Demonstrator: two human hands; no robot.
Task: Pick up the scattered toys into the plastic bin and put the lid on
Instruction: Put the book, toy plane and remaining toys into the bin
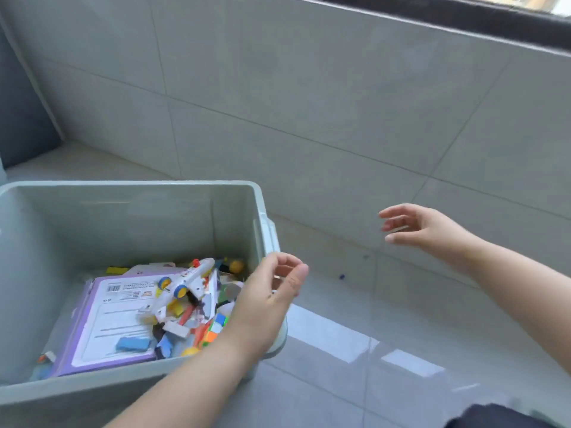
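Glossy pale grey tiled floor below a grey tiled wall. At left, open-topped grey-green plastic bin holding a purple-edged flat card, white toy plane and multicoloured puzzle cube. Over its right rim, left hand, loosely curled, empty. Farther right, right hand, fingers relaxed, empty.

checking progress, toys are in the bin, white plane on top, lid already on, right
No: the head view shows the bin open, no lid on it. The toys are inside, with the white plane on top.
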